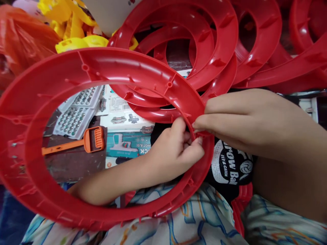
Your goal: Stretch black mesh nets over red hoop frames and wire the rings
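Note:
A large red plastic ring lies tilted across my lap, its ribbed hollow side facing me. My left forearm passes through the ring's opening, and my left hand is curled closed around the inner rim at the right side. From the right, my right hand presses its fingers together on the same stretch of the ring, close by the left fingertips. Whether a small part sits between the fingertips is hidden. Small metal pieces show on the ring's far left.
Several more red rings are piled behind. Through the opening show an orange rake-like plastic piece, trays of small round items and a box with a toy gun picture. Yellow plastic parts and an orange bag lie back left.

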Demonstrator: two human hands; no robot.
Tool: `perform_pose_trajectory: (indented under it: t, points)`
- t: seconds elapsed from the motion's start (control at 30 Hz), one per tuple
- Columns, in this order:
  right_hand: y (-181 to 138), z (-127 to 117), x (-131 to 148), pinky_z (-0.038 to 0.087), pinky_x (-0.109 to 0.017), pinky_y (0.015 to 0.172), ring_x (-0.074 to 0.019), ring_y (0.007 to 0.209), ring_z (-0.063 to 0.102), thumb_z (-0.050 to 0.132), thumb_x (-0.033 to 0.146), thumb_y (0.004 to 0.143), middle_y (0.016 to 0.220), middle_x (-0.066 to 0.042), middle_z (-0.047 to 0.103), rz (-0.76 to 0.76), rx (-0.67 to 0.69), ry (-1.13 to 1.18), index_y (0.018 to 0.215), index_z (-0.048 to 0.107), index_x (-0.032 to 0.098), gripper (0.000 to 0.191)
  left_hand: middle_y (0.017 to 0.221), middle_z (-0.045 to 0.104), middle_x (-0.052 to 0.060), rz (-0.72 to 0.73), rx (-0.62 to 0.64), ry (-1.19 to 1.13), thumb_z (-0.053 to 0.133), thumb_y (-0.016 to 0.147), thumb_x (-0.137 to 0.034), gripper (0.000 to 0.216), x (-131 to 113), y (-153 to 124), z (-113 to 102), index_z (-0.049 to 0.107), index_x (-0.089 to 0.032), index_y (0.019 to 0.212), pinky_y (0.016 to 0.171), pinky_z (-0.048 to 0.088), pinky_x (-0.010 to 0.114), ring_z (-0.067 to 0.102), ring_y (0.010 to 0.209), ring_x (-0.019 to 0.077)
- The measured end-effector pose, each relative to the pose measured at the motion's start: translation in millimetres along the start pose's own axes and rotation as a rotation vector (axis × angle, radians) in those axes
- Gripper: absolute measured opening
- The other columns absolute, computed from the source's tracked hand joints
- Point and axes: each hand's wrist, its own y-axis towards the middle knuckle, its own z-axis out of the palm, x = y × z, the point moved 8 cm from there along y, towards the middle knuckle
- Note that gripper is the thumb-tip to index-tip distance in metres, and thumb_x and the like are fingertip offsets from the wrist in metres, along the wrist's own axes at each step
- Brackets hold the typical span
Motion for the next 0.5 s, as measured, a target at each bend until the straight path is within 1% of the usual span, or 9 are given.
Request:
perform_pose_trajectory:
  t: [0.1, 0.2, 0.27, 0.37, 0.43, 0.5]
  points:
    - [2, 1, 4, 0.021, -0.026, 0.052, -0.0085, 0.057, 0.03, 0.031, 0.015, 0.097, 0.073, 0.0, 0.047, -0.007, -0.011, -0.028, 0.076, 0.062, 0.015, 0.038, 0.069, 0.05, -0.006, -0.013, 0.01, -0.01, 0.054, 0.089, -0.025, 0.018, 2, 0, 0, 0.037, -0.023, 0.094, 0.046, 0.034, 0.022, 0.049, 0.054, 0.0078]
    - [4, 2, 3, 0.021, -0.026, 0.051, -0.0083, 0.057, 0.027, 0.032, 0.013, 0.097, 0.071, 0.001, 0.044, 0.003, -0.007, -0.007, 0.073, 0.06, 0.014, 0.037, 0.069, 0.05, -0.006, -0.015, 0.0, -0.002, 0.054, 0.09, -0.025, 0.017, 4, -1, 0, 0.038, -0.023, 0.095, 0.046, 0.033, 0.022, 0.048, 0.053, 0.0078]
    - [4, 2, 2, 0.024, -0.026, 0.051, -0.0085, 0.058, 0.032, 0.033, 0.013, 0.097, 0.071, 0.0, 0.045, -0.013, 0.002, 0.053, 0.076, 0.061, 0.014, 0.035, 0.069, 0.051, -0.006, -0.003, -0.012, 0.01, 0.054, 0.09, -0.024, 0.017, 4, -3, -1, 0.038, -0.023, 0.095, 0.047, 0.035, 0.023, 0.048, 0.054, 0.0082]
    - [4, 6, -2, 0.026, -0.027, 0.049, -0.0089, 0.059, 0.039, 0.032, 0.005, 0.093, 0.071, -0.001, 0.049, -0.017, 0.04, 0.147, 0.079, 0.065, 0.012, 0.036, 0.065, 0.048, -0.007, 0.039, 0.003, 0.025, 0.054, 0.092, -0.026, 0.017, 2, -6, -1, 0.037, -0.024, 0.093, 0.052, 0.039, 0.025, 0.046, 0.053, 0.0087]
    - [4, 9, -2, 0.029, -0.028, 0.049, -0.0086, 0.059, 0.041, 0.03, -0.001, 0.088, 0.069, -0.001, 0.05, -0.029, 0.078, 0.202, 0.074, 0.064, 0.012, 0.039, 0.062, 0.046, -0.007, 0.058, 0.028, 0.014, 0.052, 0.093, -0.027, 0.015, 2, -6, 0, 0.038, -0.024, 0.096, 0.054, 0.04, 0.026, 0.043, 0.052, 0.0088]
    - [6, 12, -1, 0.031, -0.028, 0.05, -0.0082, 0.058, 0.041, 0.027, -0.002, 0.088, 0.067, 0.0, 0.049, -0.045, 0.095, 0.226, 0.069, 0.062, 0.014, 0.043, 0.062, 0.045, -0.008, 0.052, 0.036, 0.008, 0.052, 0.093, -0.025, 0.016, 4, -6, 0, 0.039, -0.024, 0.102, 0.055, 0.042, 0.026, 0.042, 0.05, 0.0086]
